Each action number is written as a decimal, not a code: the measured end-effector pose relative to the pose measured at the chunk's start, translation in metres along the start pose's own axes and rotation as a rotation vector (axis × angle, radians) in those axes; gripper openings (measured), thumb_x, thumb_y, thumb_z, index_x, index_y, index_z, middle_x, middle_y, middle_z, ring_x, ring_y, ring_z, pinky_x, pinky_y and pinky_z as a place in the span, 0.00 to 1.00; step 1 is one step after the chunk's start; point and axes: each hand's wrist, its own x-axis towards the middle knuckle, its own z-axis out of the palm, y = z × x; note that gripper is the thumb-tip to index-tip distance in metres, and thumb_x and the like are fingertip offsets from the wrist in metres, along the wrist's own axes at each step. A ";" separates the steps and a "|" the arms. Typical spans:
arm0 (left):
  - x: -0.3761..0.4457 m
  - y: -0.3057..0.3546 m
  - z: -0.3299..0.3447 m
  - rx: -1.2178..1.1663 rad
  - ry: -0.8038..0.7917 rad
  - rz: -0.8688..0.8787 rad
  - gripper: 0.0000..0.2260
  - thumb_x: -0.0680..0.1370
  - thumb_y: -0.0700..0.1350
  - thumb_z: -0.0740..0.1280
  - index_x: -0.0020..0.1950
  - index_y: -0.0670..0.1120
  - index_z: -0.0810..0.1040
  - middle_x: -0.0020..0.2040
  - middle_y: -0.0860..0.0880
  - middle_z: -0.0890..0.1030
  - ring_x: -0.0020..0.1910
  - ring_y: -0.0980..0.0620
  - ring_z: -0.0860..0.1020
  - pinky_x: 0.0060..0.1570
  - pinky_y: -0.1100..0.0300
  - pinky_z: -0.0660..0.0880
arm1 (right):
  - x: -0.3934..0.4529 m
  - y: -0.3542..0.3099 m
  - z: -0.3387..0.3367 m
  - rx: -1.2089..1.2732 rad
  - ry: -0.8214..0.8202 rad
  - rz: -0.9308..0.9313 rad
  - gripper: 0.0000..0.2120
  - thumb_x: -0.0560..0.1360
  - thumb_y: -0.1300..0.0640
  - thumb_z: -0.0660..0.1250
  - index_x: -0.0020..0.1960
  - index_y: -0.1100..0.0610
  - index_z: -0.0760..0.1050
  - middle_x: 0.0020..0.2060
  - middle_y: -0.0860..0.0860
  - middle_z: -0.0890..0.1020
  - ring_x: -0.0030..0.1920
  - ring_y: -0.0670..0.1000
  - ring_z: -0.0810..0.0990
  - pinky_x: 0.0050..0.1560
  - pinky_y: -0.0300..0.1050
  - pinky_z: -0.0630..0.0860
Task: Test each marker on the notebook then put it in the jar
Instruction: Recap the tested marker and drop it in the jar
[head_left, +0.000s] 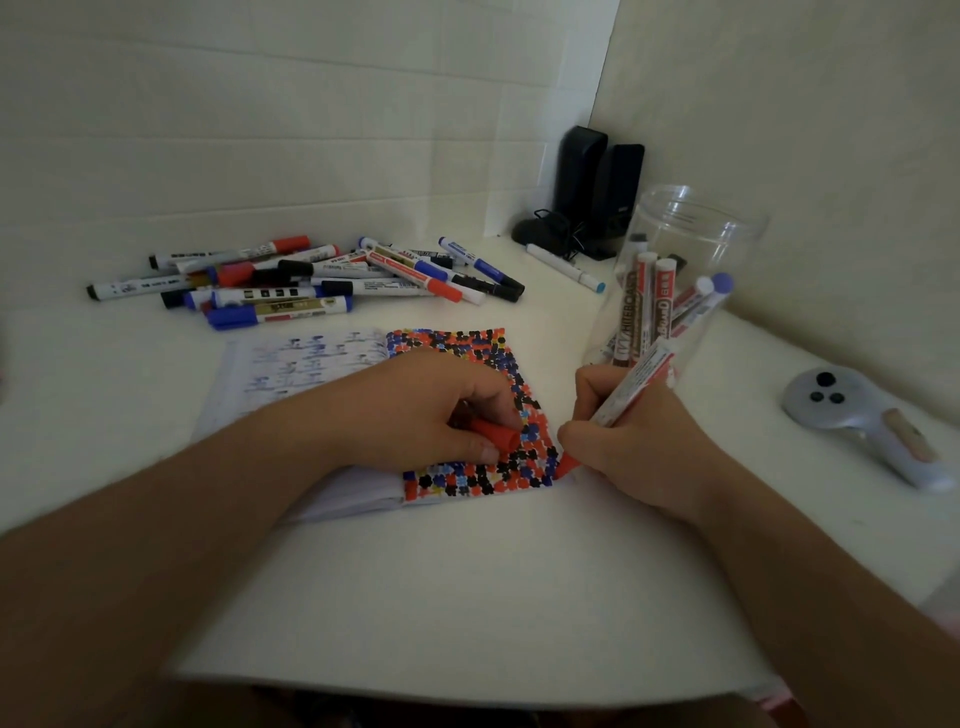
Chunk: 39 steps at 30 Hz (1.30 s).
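At the white counter (467, 597), my right hand (639, 441) grips a red marker (631, 387), its tip pressed to the lower right edge of the open notebook (457, 395), whose page is crowded with red, blue and black dots. My left hand (415, 410) rests on that page, fingers closed around the marker's red cap (493, 432). The clear jar (675, 280), just behind my right hand, already holds several markers, while a heap of untested markers (311, 275) lies beyond the notebook, near the tiled wall (285, 114).
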 end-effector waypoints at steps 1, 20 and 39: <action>0.000 0.000 0.000 -0.003 0.000 0.002 0.13 0.76 0.52 0.76 0.59 0.62 0.80 0.53 0.67 0.81 0.53 0.70 0.78 0.51 0.76 0.72 | 0.000 0.000 0.000 -0.002 0.001 -0.003 0.13 0.64 0.56 0.70 0.33 0.58 0.65 0.31 0.62 0.71 0.31 0.50 0.68 0.32 0.46 0.67; -0.001 -0.002 0.001 0.004 0.000 -0.002 0.13 0.76 0.53 0.75 0.58 0.64 0.79 0.55 0.67 0.81 0.55 0.69 0.78 0.53 0.74 0.72 | 0.001 0.001 -0.001 0.028 -0.003 0.009 0.13 0.64 0.57 0.68 0.32 0.58 0.63 0.32 0.64 0.69 0.32 0.51 0.66 0.35 0.48 0.67; -0.003 0.001 0.000 0.009 -0.008 -0.022 0.13 0.76 0.53 0.75 0.59 0.63 0.79 0.53 0.67 0.80 0.54 0.70 0.77 0.52 0.73 0.73 | 0.002 0.003 -0.001 0.064 0.002 0.043 0.14 0.64 0.57 0.69 0.32 0.58 0.63 0.31 0.63 0.68 0.32 0.50 0.66 0.33 0.44 0.66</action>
